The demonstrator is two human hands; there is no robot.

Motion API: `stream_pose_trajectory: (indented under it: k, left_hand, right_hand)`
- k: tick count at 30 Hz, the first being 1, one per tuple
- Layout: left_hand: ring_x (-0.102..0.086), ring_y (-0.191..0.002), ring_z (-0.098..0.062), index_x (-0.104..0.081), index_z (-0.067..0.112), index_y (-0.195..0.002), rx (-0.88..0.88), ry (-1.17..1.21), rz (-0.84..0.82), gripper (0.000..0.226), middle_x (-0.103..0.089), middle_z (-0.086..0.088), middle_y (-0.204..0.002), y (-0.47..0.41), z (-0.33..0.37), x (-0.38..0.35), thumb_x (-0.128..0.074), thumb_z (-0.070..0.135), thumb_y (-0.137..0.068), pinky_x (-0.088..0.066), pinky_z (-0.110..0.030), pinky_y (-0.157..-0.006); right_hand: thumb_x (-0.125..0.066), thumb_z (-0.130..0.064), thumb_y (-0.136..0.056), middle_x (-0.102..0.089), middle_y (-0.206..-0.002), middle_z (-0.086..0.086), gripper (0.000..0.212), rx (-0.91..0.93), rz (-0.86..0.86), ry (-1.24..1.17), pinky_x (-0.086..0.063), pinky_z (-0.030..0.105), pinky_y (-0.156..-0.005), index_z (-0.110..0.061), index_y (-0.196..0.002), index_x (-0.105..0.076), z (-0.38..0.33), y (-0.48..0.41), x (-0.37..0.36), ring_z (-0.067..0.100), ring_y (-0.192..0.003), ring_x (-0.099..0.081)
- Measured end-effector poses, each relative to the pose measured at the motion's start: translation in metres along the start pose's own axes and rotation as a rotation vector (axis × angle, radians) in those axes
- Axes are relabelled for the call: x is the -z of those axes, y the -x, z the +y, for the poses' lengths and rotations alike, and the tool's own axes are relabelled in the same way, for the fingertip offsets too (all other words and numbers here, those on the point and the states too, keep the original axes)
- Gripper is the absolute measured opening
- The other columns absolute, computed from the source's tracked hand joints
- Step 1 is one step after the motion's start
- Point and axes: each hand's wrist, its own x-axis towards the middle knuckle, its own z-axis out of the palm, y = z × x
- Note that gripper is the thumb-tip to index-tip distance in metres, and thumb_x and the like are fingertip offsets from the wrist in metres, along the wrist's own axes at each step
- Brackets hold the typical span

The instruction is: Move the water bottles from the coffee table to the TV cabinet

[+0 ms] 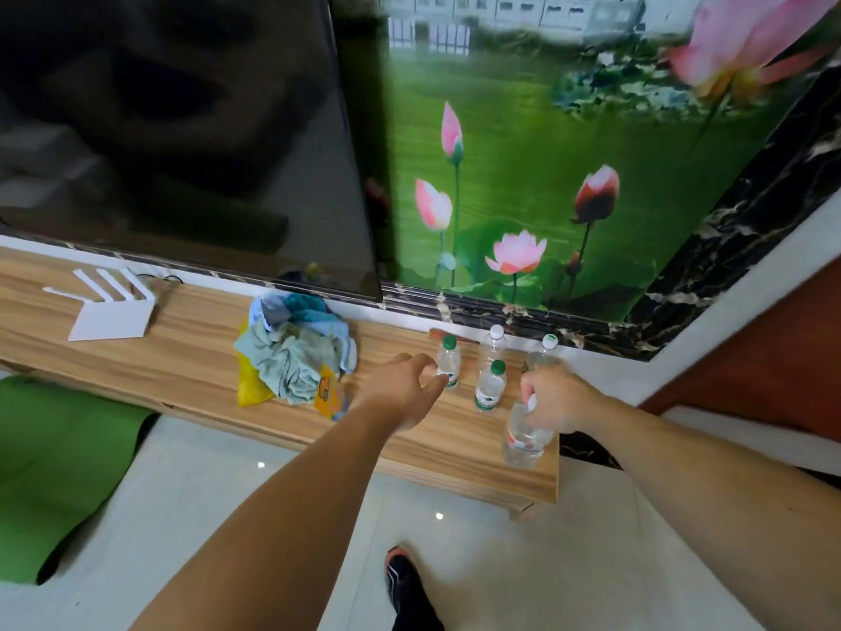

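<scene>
Several clear water bottles stand on the wooden TV cabinet (191, 357) near its right end. A green-capped bottle (448, 362) stands upright right at the fingertips of my left hand (405, 389), whose fingers are spread and just touching or leaving its label. A second green-capped bottle (490, 387) stands in front of two white-capped bottles (495, 341) (546, 346) by the wall. My right hand (555, 398) grips the neck of a white-capped bottle (523, 437), which hangs or rests at the cabinet's front right corner.
A large dark TV (182, 129) stands behind the cabinet. A heap of cloths (296, 352) with yellow packets lies left of the bottles, and a white router (113, 311) further left. A green mat (54, 471) lies on the white tiled floor. My shoe (405, 580) is below.
</scene>
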Motion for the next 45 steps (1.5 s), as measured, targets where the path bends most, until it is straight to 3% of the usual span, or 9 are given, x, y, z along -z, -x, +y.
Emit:
stream_pose_trajectory:
  k: [5,8,12,17,22,31,36,40,45]
  left_hand:
    - [-0.052,-0.112,-0.028,-0.056,0.027,-0.120,0.029,0.008,-0.044,0.041,-0.056,-0.005,-0.124,-0.050,-0.021,-0.008,-0.045,0.052,-0.089,-0.037,-0.033,-0.084]
    - [-0.049,-0.116,-0.026,-0.055,0.027,-0.121,0.028,0.041,-0.086,0.040,-0.056,-0.004,-0.123,-0.070,-0.030,-0.019,-0.046,0.051,-0.090,-0.041,-0.035,-0.092]
    - [-0.053,-0.112,-0.025,-0.055,0.029,-0.122,0.035,0.040,-0.135,0.039,-0.056,-0.003,-0.122,-0.089,-0.036,-0.038,-0.048,0.049,-0.089,-0.044,-0.038,-0.092]
    - [-0.055,-0.106,-0.027,-0.055,0.027,-0.121,0.094,0.049,-0.190,0.039,-0.056,-0.007,-0.123,-0.115,-0.037,-0.065,-0.050,0.048,-0.088,-0.044,-0.039,-0.092]
    - [-0.052,-0.112,-0.025,-0.056,0.026,-0.121,0.124,0.055,-0.246,0.039,-0.056,-0.006,-0.123,-0.134,-0.025,-0.099,-0.049,0.046,-0.089,-0.043,-0.040,-0.095]
    - [-0.052,-0.111,-0.025,-0.054,0.025,-0.124,0.172,0.064,-0.322,0.039,-0.055,-0.006,-0.125,-0.149,-0.007,-0.142,-0.049,0.044,-0.091,-0.044,-0.039,-0.094]
    - [-0.054,-0.108,-0.023,-0.056,0.025,-0.122,0.211,0.073,-0.307,0.037,-0.057,-0.005,-0.123,-0.154,0.000,-0.145,-0.051,0.043,-0.090,-0.045,-0.036,-0.091]
    - [-0.054,-0.105,-0.021,-0.055,0.026,-0.122,0.196,0.065,-0.295,0.038,-0.057,-0.003,-0.121,-0.155,0.012,-0.143,-0.051,0.044,-0.089,-0.046,-0.035,-0.088]
    - [-0.053,-0.105,-0.019,-0.054,0.028,-0.123,0.173,0.062,-0.260,0.039,-0.055,-0.002,-0.123,-0.145,0.023,-0.139,-0.051,0.045,-0.088,-0.044,-0.031,-0.086]
  right_hand:
    - [-0.064,-0.021,-0.078,-0.050,-0.083,-0.001,0.016,-0.042,-0.048,-0.004,-0.039,0.026,-0.061,-0.020,-0.078,-0.048,-0.001,-0.049,-0.018,0.017,-0.080,-0.051]
    - [-0.062,-0.023,-0.080,-0.051,-0.091,-0.001,0.015,-0.083,-0.100,-0.005,-0.044,0.027,-0.068,-0.022,-0.079,-0.046,-0.001,-0.073,-0.034,0.018,-0.084,-0.052]
    - [-0.063,-0.025,-0.079,-0.047,-0.090,-0.002,0.027,-0.140,-0.054,-0.056,-0.037,0.024,-0.060,-0.025,-0.069,-0.038,0.014,-0.104,-0.057,0.015,-0.078,-0.047]
    - [-0.060,-0.032,-0.082,-0.049,-0.093,0.000,0.019,-0.134,-0.017,-0.081,-0.046,0.030,-0.071,-0.016,-0.084,-0.050,0.038,-0.144,-0.077,0.020,-0.087,-0.053]
    - [-0.051,-0.025,-0.089,-0.055,-0.116,0.013,0.025,-0.131,-0.090,-0.121,-0.049,0.040,-0.093,-0.009,-0.108,-0.055,0.071,-0.179,-0.099,0.030,-0.107,-0.056]
    - [-0.057,-0.022,-0.091,-0.036,-0.140,0.019,0.035,-0.219,-0.200,-0.235,-0.047,0.036,-0.089,-0.010,-0.123,-0.052,0.112,-0.199,-0.134,0.037,-0.108,-0.059]
    - [-0.061,-0.015,-0.083,-0.036,-0.139,0.012,0.044,-0.192,-0.233,-0.293,-0.050,0.035,-0.086,-0.016,-0.126,-0.049,0.117,-0.195,-0.131,0.033,-0.108,-0.058]
    - [-0.063,-0.027,-0.082,-0.040,-0.135,0.007,0.046,-0.176,-0.220,-0.280,-0.047,0.032,-0.078,-0.021,-0.125,-0.048,0.122,-0.191,-0.108,0.028,-0.108,-0.057]
    - [-0.064,-0.025,-0.077,-0.056,-0.127,0.007,0.050,-0.111,-0.258,-0.311,-0.050,0.037,-0.088,-0.015,-0.125,-0.053,0.126,-0.183,-0.073,0.024,-0.112,-0.055]
